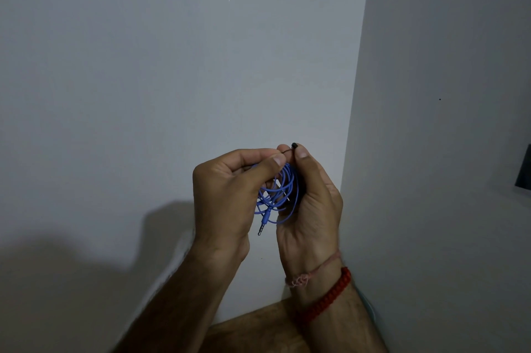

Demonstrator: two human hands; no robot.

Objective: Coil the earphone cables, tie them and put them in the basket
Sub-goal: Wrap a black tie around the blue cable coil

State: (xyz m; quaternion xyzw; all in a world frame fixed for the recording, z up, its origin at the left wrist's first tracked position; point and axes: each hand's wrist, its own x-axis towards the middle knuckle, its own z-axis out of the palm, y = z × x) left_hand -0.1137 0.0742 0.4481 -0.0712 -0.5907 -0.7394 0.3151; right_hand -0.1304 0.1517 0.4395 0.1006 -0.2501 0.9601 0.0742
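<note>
Left hand (227, 194) has its fingers curled round a thin blue earphone cable coiled into loose loops (277, 194), held in mid-air between both hands, nothing under it. Right hand (309, 194) pinches a small black tie (293, 146) at the top of the coil. Silver jack plug (261, 229) dangles below. I'd keep the loops bunched tight, then wrap 1 firm turn around them. No basket in view, just pale walls (143, 65).

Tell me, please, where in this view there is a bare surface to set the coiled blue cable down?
None shows: only bare walls border the hands, and no table or basket is in view. It is crowded between the left hand and right hand, which together hold the blue cable, its plug hanging below.
</note>
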